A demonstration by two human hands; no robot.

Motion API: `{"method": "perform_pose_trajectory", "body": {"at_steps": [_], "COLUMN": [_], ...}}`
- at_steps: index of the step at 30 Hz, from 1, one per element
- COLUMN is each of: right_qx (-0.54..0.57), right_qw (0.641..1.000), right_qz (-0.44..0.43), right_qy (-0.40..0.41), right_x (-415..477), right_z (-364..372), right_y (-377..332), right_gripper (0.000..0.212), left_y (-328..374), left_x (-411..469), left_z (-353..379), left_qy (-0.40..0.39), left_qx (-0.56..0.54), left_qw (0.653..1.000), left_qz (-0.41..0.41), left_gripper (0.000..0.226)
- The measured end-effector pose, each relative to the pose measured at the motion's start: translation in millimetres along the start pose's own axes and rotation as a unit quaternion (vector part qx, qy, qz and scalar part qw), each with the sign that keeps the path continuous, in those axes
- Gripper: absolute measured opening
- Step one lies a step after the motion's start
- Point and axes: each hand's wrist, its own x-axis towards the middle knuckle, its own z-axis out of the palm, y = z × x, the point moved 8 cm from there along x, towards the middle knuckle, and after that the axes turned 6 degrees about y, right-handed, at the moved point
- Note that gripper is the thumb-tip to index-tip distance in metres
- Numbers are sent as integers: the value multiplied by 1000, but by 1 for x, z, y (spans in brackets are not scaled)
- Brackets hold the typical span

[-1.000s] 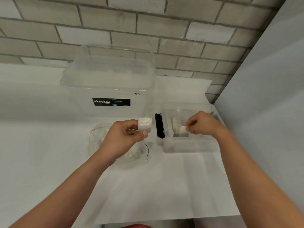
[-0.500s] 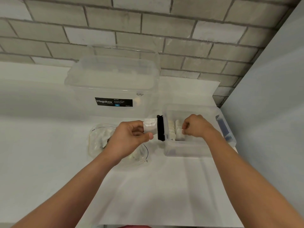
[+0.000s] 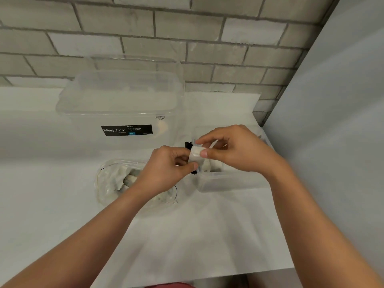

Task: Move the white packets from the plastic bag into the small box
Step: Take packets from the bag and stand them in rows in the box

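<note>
White counter (image 3: pixel 187 235) below grey brick wall (image 3: pixel 207 48). Pinched one white packet (image 3: pixel 195 154) with both hands, left hand (image 3: pixel 166 169) at lower edge, right hand (image 3: pixel 234 150) at upper, over small box (image 3: pixel 228 181) left rim. Judged light, soft, crushable; best gripped gently by flat edges. More in plastic bag (image 3: pixel 116 183) alongside.

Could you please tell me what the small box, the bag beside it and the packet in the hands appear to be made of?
Small box: translucent, slightly frosted rigid plastic; packets inside show through its wall. Plastic bag: thin clear film, glossy and crumpled, contents visible. White packet: matte white, probably paper or fibrous wrap; too small to be sure.
</note>
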Motion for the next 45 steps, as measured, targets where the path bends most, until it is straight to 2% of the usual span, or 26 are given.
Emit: {"method": "perform_pose_trajectory", "body": {"at_steps": [6, 11, 14, 17, 19, 22, 25, 27, 34, 40, 45], "right_qx": [-32, -33, -38, -48, -65, -86, -84, -88, -182, -147, -149], "right_qw": [999, 999, 999, 996, 994, 991, 983, 976, 956, 963, 960], "right_qz": [-21, 0, 1, 31, 63, 105, 126, 144, 196, 196, 213], "right_qy": [-1, 16, 28, 62, 64, -1, -106, -138, -118, -113, -103], "right_x": [-10, -8, -2, 6, 12, 18, 20, 24, 40, 41, 39], "right_z": [-7, -12, -17, -24, -23, -4, 27, 45, 61, 63, 61], "right_y": [5, 17, 24, 48, 70, 100, 120, 131, 161, 162, 161], "right_gripper": [10, 11, 9, 8, 8, 7, 9, 9, 13, 11, 12], "left_y": [5, 6, 5, 6, 5, 1, 2, 3, 3, -1, -12], "left_x": [5, 10, 15, 16, 12, 6, 4, 3, 4, -5, -17], "left_z": [13, 22, 23, 18, 19, 26, 28, 28, 28, 19, -29], "left_qy": [-24, -35, -16, 35, 40, 13, 7, 5, -3, -20, 40], "left_qx": [-31, -16, -11, 70, 133, 186, 195, 199, 224, 213, 197], "left_qw": [999, 999, 1000, 994, 984, 973, 969, 968, 963, 961, 963], "left_qz": [-5, 1, 13, 74, 113, 137, 154, 155, 147, 174, 177], "left_gripper": [16, 17, 19, 26, 28, 28, 33, 35, 34, 38, 35]}}
